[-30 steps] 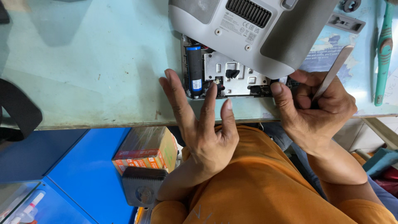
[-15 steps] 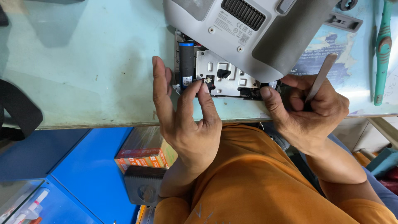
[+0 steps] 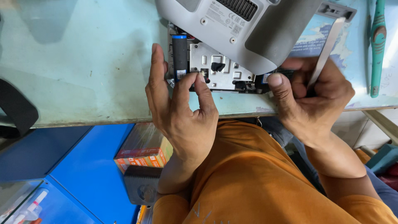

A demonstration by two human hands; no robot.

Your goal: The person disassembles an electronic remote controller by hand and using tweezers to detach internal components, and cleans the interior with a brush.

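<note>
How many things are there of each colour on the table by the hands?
Grey: 2, the lifted cover and the metal pry strip held in the right hand
Silver: 1, the inner frame
Black and blue: 1, the battery cell by the left hand
Green: 1, the brush
Total: 5

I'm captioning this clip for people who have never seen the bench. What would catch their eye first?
An opened grey device lies at the table's near edge, its shell lifted off a metal inner board with a blue-capped cylindrical cell beside it. The left hand pinches at the board near the cell; the right hand holds a flat metal pry tool. A teal-handled tool lies far right.
</note>
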